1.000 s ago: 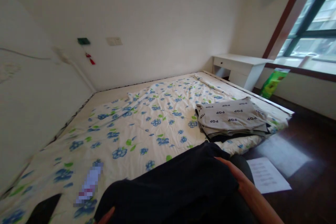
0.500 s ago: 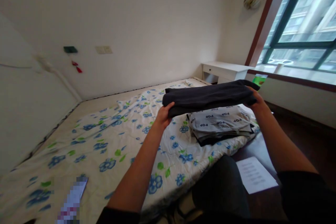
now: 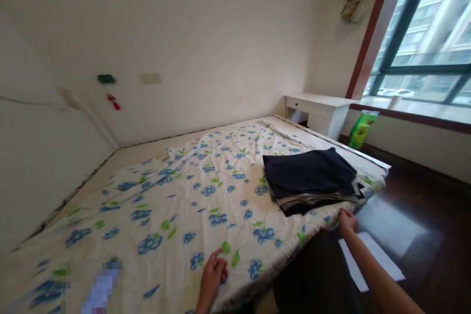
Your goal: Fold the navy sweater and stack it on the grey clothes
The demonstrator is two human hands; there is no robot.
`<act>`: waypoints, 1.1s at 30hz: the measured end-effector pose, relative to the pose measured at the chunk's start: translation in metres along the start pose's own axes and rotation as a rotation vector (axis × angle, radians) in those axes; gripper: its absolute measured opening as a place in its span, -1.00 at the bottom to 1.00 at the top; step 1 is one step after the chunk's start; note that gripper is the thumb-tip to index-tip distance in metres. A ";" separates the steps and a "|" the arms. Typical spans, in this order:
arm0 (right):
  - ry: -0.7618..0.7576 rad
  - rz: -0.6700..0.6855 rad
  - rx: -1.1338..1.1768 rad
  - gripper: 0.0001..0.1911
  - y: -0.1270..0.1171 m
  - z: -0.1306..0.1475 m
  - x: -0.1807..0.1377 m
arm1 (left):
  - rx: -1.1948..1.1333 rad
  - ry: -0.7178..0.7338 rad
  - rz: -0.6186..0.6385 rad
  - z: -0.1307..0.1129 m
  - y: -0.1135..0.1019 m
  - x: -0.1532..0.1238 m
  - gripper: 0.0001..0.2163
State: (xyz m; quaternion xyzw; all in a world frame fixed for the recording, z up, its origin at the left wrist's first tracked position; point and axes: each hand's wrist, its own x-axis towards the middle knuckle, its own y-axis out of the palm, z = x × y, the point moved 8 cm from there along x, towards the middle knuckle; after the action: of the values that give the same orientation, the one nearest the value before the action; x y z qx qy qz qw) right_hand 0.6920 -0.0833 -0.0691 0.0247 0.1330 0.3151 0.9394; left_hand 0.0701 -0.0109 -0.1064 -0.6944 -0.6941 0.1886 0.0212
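Both hands rest empty on the flowered quilt [image 3: 176, 196] — left hand [image 3: 212, 274] loosely curled, right hand [image 3: 347, 222] at the bed's edge, just below the stack of folded clothes [image 3: 311, 179]. Stacking looks finished; any further garment needs fetching.

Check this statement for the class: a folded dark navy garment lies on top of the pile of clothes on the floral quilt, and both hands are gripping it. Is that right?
Not quite. The head view shows the folded dark navy garment on top of the pile, but neither hand grips it. The left hand rests on the floral quilt near its front edge, and the right hand touches the quilt's edge below the pile.
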 end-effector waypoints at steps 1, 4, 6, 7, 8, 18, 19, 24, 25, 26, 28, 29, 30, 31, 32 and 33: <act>-0.026 -0.111 -0.093 -0.76 0.004 -0.008 0.000 | 0.030 0.010 -0.023 0.010 -0.021 -0.010 -0.37; -0.221 -0.173 -0.333 -0.86 0.061 -0.015 -0.005 | 0.230 0.001 -0.135 0.031 -0.087 -0.035 -0.53; -0.338 0.088 -0.406 -0.85 0.128 -0.026 -0.020 | 0.396 -0.013 -0.259 0.039 -0.137 -0.049 -0.66; -0.367 0.230 -0.459 -0.84 0.160 -0.037 -0.031 | 0.472 -0.029 -0.327 0.042 -0.162 -0.055 -0.71; -0.383 0.353 -0.530 -0.84 0.188 -0.050 -0.045 | 0.543 -0.049 -0.392 0.045 -0.187 -0.062 -0.76; -0.476 0.474 -0.824 -0.87 0.229 -0.133 -0.088 | 0.930 -0.361 -0.736 0.031 -0.305 -0.103 -0.19; -0.469 0.475 -0.817 -0.87 0.228 -0.134 -0.085 | 0.951 -0.370 -0.701 0.030 -0.306 -0.098 -0.18; -0.555 0.459 -0.934 -0.85 0.230 -0.133 -0.085 | 0.995 -0.404 -0.576 0.042 -0.312 -0.075 -0.25; -0.584 0.460 -0.969 -0.84 0.232 -0.133 -0.086 | 0.993 -0.413 -0.575 0.045 -0.313 -0.074 -0.26; -0.610 0.463 -1.003 -0.84 0.234 -0.133 -0.087 | 0.992 -0.415 -0.582 0.047 -0.314 -0.074 -0.27; -0.650 0.465 -1.059 -0.81 0.236 -0.133 -0.089 | 0.993 -0.403 -0.602 0.049 -0.314 -0.074 -0.27; -0.665 0.462 -1.076 -0.81 0.236 -0.132 -0.090 | 0.994 -0.394 -0.609 0.049 -0.314 -0.074 -0.27; -0.679 0.456 -1.087 -0.80 0.237 -0.132 -0.091 | 0.996 -0.388 -0.613 0.049 -0.313 -0.075 -0.27; -0.689 0.451 -1.092 -0.81 0.237 -0.131 -0.091 | 0.997 -0.386 -0.615 0.049 -0.312 -0.075 -0.26; -0.696 0.444 -1.094 -0.81 0.237 -0.131 -0.091 | 0.999 -0.387 -0.618 0.048 -0.312 -0.075 -0.26; -0.701 0.439 -1.094 -0.82 0.237 -0.130 -0.092 | 1.001 -0.391 -0.620 0.048 -0.312 -0.075 -0.25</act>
State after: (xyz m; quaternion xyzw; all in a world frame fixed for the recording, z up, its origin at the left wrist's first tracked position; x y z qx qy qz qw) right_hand 0.4486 0.0465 -0.1417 -0.3264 -0.3652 0.4936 0.7187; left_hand -0.2393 -0.0842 -0.0427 -0.3189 -0.6821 0.5999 0.2706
